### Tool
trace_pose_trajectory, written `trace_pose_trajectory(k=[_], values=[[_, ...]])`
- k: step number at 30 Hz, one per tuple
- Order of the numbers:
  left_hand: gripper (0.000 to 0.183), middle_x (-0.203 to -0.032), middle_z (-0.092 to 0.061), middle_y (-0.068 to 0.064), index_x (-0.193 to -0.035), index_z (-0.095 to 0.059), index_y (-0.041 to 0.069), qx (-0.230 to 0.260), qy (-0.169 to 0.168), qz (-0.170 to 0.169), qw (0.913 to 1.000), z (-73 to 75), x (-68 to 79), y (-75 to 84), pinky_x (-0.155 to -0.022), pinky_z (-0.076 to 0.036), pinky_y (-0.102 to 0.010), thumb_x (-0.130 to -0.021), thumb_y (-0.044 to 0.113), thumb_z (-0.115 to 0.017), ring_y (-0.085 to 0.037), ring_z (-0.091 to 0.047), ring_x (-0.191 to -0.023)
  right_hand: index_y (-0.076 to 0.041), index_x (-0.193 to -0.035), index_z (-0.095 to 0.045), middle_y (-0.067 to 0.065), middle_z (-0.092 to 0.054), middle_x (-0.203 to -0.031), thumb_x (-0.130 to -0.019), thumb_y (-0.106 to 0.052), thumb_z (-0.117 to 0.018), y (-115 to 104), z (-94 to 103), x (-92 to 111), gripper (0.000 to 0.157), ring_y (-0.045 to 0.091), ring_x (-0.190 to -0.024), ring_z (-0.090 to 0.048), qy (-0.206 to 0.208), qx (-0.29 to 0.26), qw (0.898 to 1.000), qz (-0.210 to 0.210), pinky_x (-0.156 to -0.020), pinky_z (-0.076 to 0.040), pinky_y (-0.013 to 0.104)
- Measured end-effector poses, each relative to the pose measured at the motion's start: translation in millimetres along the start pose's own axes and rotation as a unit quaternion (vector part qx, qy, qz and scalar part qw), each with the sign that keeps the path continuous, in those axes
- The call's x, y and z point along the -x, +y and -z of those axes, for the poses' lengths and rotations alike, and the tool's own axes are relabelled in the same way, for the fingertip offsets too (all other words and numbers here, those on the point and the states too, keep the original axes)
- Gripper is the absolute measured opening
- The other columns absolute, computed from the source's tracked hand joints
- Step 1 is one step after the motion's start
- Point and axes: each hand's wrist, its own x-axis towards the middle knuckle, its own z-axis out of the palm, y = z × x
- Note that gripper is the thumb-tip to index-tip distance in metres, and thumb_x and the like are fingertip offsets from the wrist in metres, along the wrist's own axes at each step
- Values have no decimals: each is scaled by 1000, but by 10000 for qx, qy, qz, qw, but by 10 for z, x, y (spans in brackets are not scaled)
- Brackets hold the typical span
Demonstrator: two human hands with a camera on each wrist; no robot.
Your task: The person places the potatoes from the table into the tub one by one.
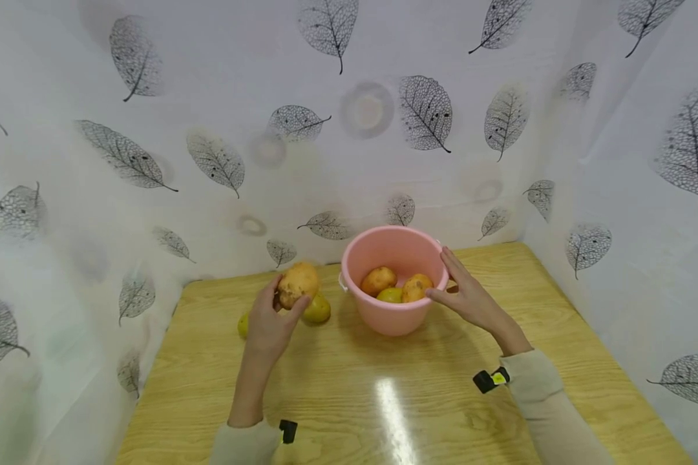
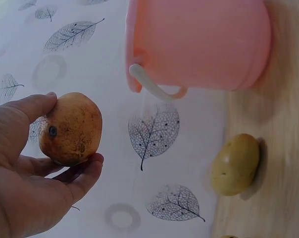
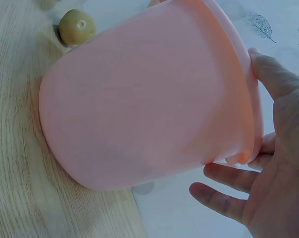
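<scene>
My left hand (image 1: 269,328) holds a yellow-brown potato (image 1: 298,284) above the table's left side, thumb on one side and fingers on the other. A dark spot marks this potato (image 2: 73,130) in the left wrist view. To its right stands a pink bucket (image 1: 392,318), upright. My right hand (image 1: 474,298) grips the bucket's right rim, the thumb on the near edge and fingers farther round; in the right wrist view two fingers (image 3: 228,177) are spread beside the wall. Inside the bucket lie two brownish potatoes (image 1: 379,281) and a yellow-green fruit (image 1: 390,295).
A yellow-green fruit (image 1: 317,310) lies on the wooden table (image 1: 326,387) behind the held potato. Another yellow-green piece (image 1: 243,325) is partly hidden by my left wrist. The bucket's white handle (image 2: 152,84) hangs at its left side. Leaf-printed sheeting (image 1: 238,97) rises behind the table.
</scene>
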Motion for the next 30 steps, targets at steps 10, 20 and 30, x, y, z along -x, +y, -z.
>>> trace_pose_trajectory(k=[10,20,30], values=[[90,-154,-41,-24,-158,-34,-1,28,-156,-119,9998,-178,-159,118,-113,-44,-46,-93,46,-76,-37,-48,-137,-13,-167,-6,11,-1,-173,-99,-29,-73,-6,13,4,97,39,-143,-41,-5,-9,10000,-18,-102,-51,56],[80,-152,-48,-23,-153,-43,-1,-68,-245,-446,9987,-567,-324,385,-113,-42,-53,-93,37,-78,-38,-49,-136,-12,-167,-6,11,-1,-173,-99,-32,-71,8,1,-4,96,38,-143,-42,17,61,10000,21,-101,-52,54],[76,-146,-56,-18,-152,-47,1,-108,-483,-500,9975,-940,-509,610,-110,-46,-50,-94,41,-77,-34,-56,-130,-12,-167,-6,11,-1,-173,-99,-31,-71,7,0,-5,95,39,-143,-42,1,16,10000,37,-101,-52,54]])
